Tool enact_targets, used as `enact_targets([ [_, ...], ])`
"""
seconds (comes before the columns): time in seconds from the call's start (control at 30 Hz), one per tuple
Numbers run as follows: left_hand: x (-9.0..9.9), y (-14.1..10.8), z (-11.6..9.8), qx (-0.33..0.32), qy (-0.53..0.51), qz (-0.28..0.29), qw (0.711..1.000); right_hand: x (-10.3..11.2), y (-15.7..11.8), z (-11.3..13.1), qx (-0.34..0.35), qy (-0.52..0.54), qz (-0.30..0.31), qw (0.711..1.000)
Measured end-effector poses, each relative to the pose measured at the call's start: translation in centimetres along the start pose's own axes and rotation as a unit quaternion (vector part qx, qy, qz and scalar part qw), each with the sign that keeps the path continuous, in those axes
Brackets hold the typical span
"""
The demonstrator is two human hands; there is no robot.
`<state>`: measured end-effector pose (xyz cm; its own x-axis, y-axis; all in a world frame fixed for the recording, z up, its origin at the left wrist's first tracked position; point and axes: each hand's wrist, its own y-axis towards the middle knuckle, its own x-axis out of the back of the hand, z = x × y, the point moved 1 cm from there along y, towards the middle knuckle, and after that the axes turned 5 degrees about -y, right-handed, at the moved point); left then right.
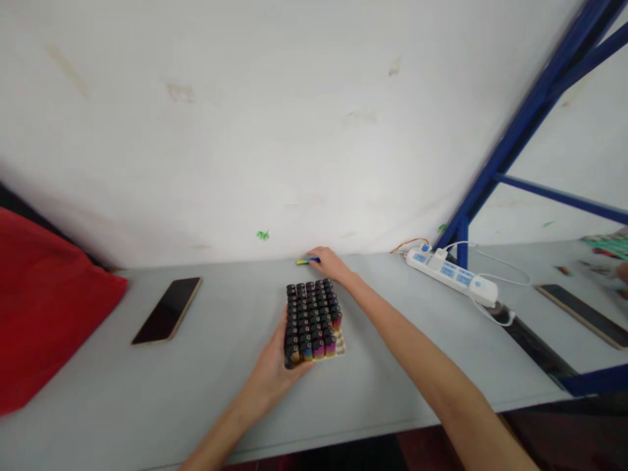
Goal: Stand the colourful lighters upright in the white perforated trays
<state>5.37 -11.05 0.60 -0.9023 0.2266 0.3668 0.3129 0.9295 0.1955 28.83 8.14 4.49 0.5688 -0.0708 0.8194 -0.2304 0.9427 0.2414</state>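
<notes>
A pale tray point(341, 348) is packed with rows of lighters point(313, 317) that have black tops and colourful bodies. A few slots at its near right corner hold nothing. My left hand point(275, 353) grips the tray from its left and near side, thumb along the near edge. Farther back, close to the wall, my right hand point(330, 261) has its fingers closed on the blue end of a yellow-and-blue lighter point(303, 261). Its fingertips are partly hidden behind that lighter and the hand itself.
To the left, a dark-screened phone point(167, 311) lies on the grey table point(210, 386) beside a red cloth point(44, 314). A white power strip point(454, 275) with cables sits at right, near a blue metal frame point(510, 157). Beyond it are another phone point(583, 314) and a blurred person's hand point(622, 271).
</notes>
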Motion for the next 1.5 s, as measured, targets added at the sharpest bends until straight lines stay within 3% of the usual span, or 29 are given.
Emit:
enact_targets([
  [0.1,-0.4,-0.4,0.5,0.006,0.003,0.004,1.0,-1.5,0.2,-0.3,-0.002,-0.023,0.006,1.0],
  [0.2,-1.2,-0.6,1.2,0.008,-0.003,-0.007,1.0,-1.6,-1.3,-1.7,-0.013,-0.03,-0.017,0.999],
  [0.43,-1.9,1.7,2.2,-0.001,0.006,0.01,1.0,3.4,-6.4,-6.0,-0.064,0.013,-0.124,0.99],
  [0.6,-1.5,5.5,2.6,-0.034,0.036,0.0,0.999,5.1,-10.4,-6.3,-0.105,0.211,-0.242,0.941],
  [0.73,-0.1,9.1,3.2,-0.071,0.071,0.02,0.995,4.3,-12.3,-4.6,-0.136,0.313,-0.222,0.913],
  [0.83,1.1,11.0,3.8,-0.13,0.112,0.035,0.985,3.7,-13.0,-3.0,-0.121,0.37,-0.184,0.903],
  [1.0,1.5,11.4,4.5,-0.15,0.132,0.056,0.978,2.6,-13.4,-0.4,-0.105,0.443,-0.093,0.885],
  [1.13,1.1,11.0,4.3,-0.148,0.127,0.055,0.979,1.7,-13.8,0.7,-0.143,0.419,-0.066,0.894],
  [1.37,1.0,10.6,3.9,-0.144,0.125,0.064,0.979,0.9,-14.5,1.5,-0.163,0.288,-0.126,0.935],
  [1.5,1.1,10.5,4.0,-0.143,0.123,0.07,0.979,1.0,-14.7,2.0,-0.137,0.241,-0.128,0.952],
])
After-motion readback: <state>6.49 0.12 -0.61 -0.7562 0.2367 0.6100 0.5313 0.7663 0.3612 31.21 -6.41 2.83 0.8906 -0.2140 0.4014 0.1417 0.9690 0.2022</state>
